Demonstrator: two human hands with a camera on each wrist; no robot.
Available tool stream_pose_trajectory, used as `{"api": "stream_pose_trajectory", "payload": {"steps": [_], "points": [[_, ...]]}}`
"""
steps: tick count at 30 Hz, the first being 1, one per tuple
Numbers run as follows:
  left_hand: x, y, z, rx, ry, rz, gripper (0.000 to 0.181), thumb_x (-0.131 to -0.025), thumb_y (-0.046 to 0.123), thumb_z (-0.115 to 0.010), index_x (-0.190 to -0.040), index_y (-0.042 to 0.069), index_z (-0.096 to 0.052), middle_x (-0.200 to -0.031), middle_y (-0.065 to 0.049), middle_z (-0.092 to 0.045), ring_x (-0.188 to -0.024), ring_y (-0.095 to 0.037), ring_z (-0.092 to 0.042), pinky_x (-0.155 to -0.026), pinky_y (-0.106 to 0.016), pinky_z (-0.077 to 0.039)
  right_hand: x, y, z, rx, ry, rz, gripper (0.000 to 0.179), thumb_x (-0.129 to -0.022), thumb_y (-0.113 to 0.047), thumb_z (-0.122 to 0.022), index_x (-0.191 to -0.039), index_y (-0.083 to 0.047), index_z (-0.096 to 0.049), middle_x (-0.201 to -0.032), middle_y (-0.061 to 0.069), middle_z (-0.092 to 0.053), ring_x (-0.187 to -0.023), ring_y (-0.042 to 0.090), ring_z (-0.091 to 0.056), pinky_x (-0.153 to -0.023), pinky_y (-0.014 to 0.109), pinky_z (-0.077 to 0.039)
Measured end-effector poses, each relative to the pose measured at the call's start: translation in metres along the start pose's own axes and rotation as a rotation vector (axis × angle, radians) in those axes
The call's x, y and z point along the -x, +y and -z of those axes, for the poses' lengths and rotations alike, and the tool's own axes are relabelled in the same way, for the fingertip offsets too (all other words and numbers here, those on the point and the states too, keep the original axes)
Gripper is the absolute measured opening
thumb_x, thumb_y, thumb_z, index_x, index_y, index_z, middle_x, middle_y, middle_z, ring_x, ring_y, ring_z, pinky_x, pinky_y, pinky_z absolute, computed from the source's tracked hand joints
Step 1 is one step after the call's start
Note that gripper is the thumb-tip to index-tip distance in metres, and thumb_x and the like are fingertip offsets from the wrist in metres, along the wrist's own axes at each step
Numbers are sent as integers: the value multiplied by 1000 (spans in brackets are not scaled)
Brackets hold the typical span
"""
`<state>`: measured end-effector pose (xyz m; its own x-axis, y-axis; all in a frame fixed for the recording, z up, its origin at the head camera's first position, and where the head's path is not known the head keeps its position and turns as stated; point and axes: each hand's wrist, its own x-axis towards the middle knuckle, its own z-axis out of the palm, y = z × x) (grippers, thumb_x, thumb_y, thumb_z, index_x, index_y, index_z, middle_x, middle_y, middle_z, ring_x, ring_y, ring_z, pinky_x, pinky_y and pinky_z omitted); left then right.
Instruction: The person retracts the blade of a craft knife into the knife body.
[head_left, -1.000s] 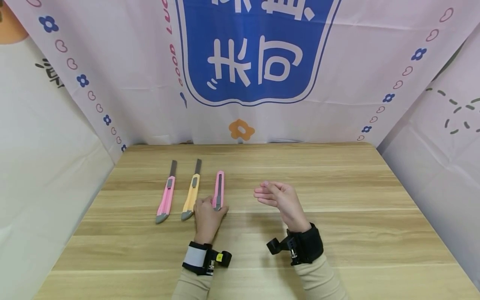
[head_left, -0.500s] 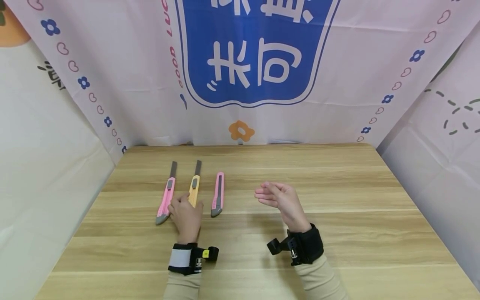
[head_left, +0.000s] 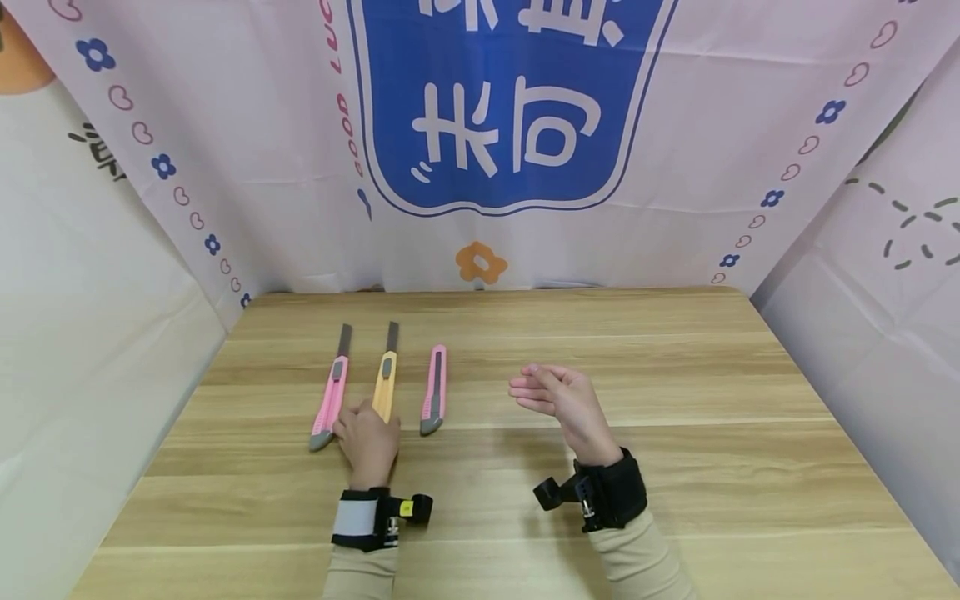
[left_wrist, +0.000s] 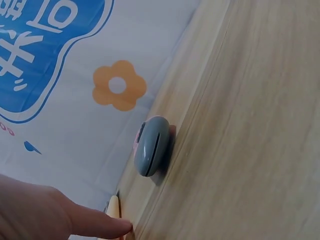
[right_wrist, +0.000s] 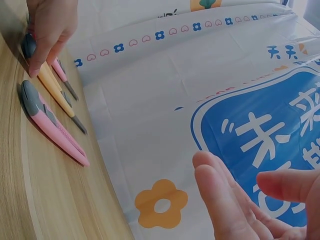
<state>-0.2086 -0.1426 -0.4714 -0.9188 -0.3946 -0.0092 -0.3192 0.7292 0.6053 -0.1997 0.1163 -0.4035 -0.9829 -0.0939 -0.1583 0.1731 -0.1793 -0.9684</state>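
Note:
My left hand [head_left: 369, 446] straddles the grey-ended handle of a yellow utility knife [head_left: 385, 387], thumb on one side and fingers on the other. This knife lies on the table with its blade out, and the hand covers its lower end. Left of it lies a pink utility knife [head_left: 330, 400], blade also out, close to my left fingers. To the right rests a second pink utility knife [head_left: 434, 392] with its blade drawn in; the left wrist view shows its grey end cap [left_wrist: 153, 146]. My right hand [head_left: 573, 408] hovers above the table, fingers loosely extended and holding nothing.
The wood-grain table [head_left: 712, 417] reaches back to a white printed cloth [head_left: 300, 208] with a blue emblem. White cloth also hangs along both sides. Each wrist wears a black strap with a small camera.
My left hand has let go of the right-hand pink knife and moved left onto the yellow one. Over the last half second it has barely shifted. My right hand has stayed still.

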Motion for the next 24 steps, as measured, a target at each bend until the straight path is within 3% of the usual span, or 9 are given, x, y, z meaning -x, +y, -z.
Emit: {"api": "stream_pose_trajectory", "payload": {"steps": [18,24], "points": [[-3,-2,0,25,-36,0,47,-84,11,-64,-120,-18,-52,-115,-40,-45,-105,-49,-34,-90,-59,-35,-1,1,0,0,-1,8,37,-95,-20,-54,-116,11,-56,-86,3,-74,-86,18,-70,-73,22,-60],[-2,0,3,48,-13,-26,47,-83,10,-64,-119,-18,-53,-114,-40,-46,-105,-50,-36,-89,-59,-35,-1,1,0,-3,-2,7,37,-95,-20,-54,-116,11,-56,-86,3,-74,-85,18,-70,-72,22,-60]]}}
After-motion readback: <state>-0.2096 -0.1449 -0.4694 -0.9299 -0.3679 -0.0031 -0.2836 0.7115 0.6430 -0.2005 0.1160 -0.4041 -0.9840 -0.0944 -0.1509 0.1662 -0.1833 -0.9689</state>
